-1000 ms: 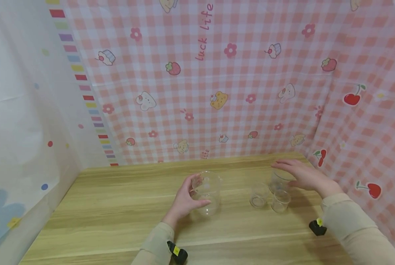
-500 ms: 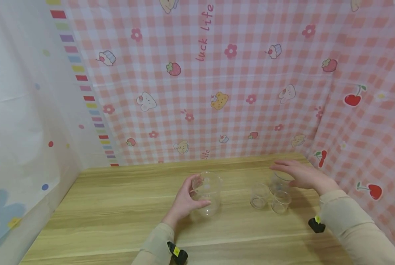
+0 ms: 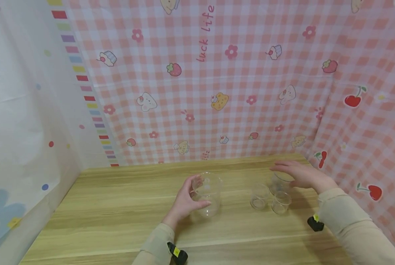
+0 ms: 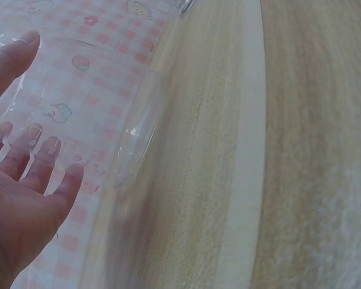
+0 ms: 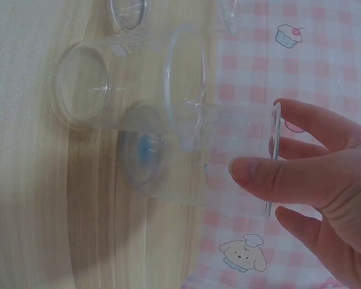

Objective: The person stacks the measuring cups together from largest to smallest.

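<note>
My left hand (image 3: 184,202) is curved around a large clear beaker (image 3: 214,193) standing mid-table. Its thumb lies on the near side, and in the left wrist view the other fingers show through the clear wall (image 4: 108,102). At the right, my right hand (image 3: 301,175) grips the rim of another clear beaker (image 3: 277,184) from above. The right wrist view shows thumb and fingers around that rim, with a blue patch (image 5: 145,150) near the base. Two smaller clear beakers stand close by, one in front (image 3: 281,204) and one to the left (image 3: 259,198).
The wood-grain table (image 3: 124,213) runs back to a pink checked cloth (image 3: 184,84). A similar cloth (image 3: 366,140) hangs along the right side and a white sheet (image 3: 25,110) on the left. A black wrist camera (image 3: 316,223) sits below the right sleeve.
My right forearm shifts slightly to the left while the hand stays at the beaker's rim. My left hand and the beakers hold their places.
</note>
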Demonstrator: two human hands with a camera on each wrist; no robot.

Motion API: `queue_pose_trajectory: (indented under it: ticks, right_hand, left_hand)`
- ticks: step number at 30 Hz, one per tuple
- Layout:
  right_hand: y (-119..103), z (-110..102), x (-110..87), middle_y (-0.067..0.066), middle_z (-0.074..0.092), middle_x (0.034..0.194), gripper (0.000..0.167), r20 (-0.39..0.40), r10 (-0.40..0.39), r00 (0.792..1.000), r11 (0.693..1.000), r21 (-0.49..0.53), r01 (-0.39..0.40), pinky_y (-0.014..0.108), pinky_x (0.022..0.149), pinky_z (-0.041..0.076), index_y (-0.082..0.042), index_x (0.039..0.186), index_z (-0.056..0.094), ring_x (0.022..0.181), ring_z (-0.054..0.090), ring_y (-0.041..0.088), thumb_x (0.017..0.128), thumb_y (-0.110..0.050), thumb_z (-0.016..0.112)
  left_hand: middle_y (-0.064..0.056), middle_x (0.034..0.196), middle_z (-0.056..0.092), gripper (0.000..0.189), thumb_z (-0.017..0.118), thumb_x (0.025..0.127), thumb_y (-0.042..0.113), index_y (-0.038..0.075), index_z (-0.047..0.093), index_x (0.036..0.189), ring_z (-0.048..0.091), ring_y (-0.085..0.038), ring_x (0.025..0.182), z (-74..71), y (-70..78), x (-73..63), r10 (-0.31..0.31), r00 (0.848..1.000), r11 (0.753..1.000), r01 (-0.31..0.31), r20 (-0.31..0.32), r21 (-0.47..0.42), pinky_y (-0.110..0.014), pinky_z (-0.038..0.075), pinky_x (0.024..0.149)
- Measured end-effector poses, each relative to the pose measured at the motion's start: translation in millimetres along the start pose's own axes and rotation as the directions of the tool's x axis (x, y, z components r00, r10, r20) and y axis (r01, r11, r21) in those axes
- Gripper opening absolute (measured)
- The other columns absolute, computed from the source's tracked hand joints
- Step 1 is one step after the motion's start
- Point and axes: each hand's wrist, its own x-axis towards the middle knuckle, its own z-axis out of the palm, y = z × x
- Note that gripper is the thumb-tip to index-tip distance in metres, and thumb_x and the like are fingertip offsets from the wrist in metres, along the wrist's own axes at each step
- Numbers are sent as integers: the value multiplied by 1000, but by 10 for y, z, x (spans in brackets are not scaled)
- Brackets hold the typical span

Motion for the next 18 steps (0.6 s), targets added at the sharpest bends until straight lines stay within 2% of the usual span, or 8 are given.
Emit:
queue_pose_trajectory:
  ticks: [7, 10, 18]
  right_hand:
    - [55, 5, 21, 25, 51, 138, 67, -28, -36, 999, 999, -5, 36, 65, 96, 40, -4, 136, 56, 125, 45, 50, 75, -2, 84]
    - [84, 17, 29, 25, 53, 136, 65, -36, -32, 999, 999, -3, 32, 65, 97, 39, -4, 135, 57, 123, 47, 50, 75, -4, 84]
    - [49, -12, 39, 26, 52, 135, 63, -19, 36, 999, 999, 9, -36, 67, 94, 40, -5, 134, 58, 122, 46, 53, 77, -9, 84]
  left_hand:
    - [-16, 146, 48, 88, 88, 73, 7, 9, 39, 146, 47, -28, 133, -1, 6, -2, -13, 1000, 1000, 13, -9, -3, -52, 39, 104]
    - [-16, 146, 47, 86, 87, 74, 6, 8, 39, 146, 46, -29, 133, 1, 10, -4, -11, 1000, 1000, 11, -9, -4, -54, 39, 105]
    - [-18, 147, 46, 89, 86, 73, 4, 5, 37, 147, 46, -31, 133, 6, 38, 2, -16, 1000, 1000, 16, -7, 0, -56, 38, 105]
